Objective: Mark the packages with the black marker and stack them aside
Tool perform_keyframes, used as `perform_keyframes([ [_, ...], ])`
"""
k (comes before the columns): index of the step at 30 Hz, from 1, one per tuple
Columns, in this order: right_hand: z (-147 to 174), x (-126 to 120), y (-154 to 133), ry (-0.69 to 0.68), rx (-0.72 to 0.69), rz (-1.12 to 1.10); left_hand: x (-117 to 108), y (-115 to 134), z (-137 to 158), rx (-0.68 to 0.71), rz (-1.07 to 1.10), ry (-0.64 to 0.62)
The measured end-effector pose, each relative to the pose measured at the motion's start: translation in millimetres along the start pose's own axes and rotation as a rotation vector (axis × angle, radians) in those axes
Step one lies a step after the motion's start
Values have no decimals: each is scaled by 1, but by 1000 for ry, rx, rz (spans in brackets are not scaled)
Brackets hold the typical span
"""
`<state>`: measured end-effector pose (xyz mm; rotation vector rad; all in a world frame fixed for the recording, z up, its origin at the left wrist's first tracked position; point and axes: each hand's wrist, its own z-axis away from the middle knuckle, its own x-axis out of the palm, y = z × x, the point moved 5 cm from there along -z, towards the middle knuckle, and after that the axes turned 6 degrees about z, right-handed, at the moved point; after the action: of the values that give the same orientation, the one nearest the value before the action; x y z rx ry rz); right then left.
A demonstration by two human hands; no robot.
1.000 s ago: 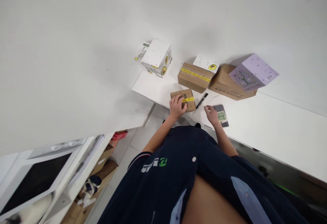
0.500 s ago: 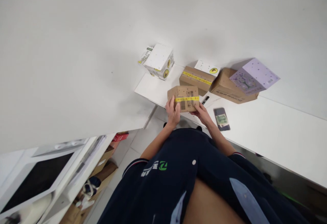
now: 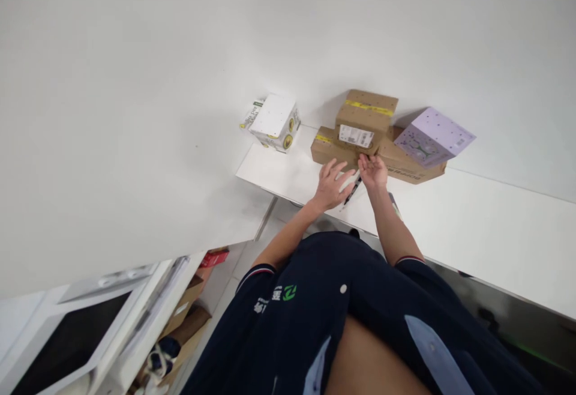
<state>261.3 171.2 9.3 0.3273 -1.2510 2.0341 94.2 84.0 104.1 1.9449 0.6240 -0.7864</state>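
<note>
A cardboard box (image 3: 365,116) with yellow tape and a white label rests on a longer cardboard box (image 3: 326,147) at the back of the white table. My left hand (image 3: 333,186) holds nothing; its fingers are spread just in front of the lower box. Just below the label side of the upper box, my right hand (image 3: 373,171) is palm up with its fingers loosely extended. Whether its fingertips touch the cardboard I cannot tell. Between the hands lies a black marker (image 3: 353,191) on the table.
A lilac box (image 3: 432,134) sits on a large cardboard box (image 3: 416,170) at the right. White avocado-print boxes (image 3: 276,119) stand at the table's left end. My right forearm mostly covers a phone (image 3: 394,203). A microwave (image 3: 72,341) is at lower left.
The taped cardboard box has moved from between my hands onto the longer box, hiding the white box behind. Both hands have let go of it, and the right hand has moved forward.
</note>
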Motion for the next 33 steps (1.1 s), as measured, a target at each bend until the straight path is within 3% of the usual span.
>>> perform_keyframes([
  [3, 4, -6, 6, 25, 47, -38, -8, -62, 5, -201, -37, -5],
  [7, 28, -17, 18, 27, 130, -69, -46, -145, -4, -541, -155, 16],
  [10, 53, -36, 34, 29, 214, -74, -79, -189, -14, -769, -263, 26],
  [12, 71, -54, 47, 33, 255, -49, -97, -208, -25, -833, -319, 21],
  [18, 118, -103, 74, 73, 318, 8, -126, -253, -62, -909, -374, -96],
  [22, 135, -123, 74, 123, 291, 33, -130, -277, -77, -952, -366, -254],
  [25, 144, -132, 71, 157, 265, 34, -128, -289, -78, -997, -331, -304],
  [29, 150, -134, 69, 207, 288, 16, -124, -286, -72, -1006, -361, -270],
  [33, 144, -122, 70, 215, 353, -9, -115, -258, -48, -919, -382, -276],
])
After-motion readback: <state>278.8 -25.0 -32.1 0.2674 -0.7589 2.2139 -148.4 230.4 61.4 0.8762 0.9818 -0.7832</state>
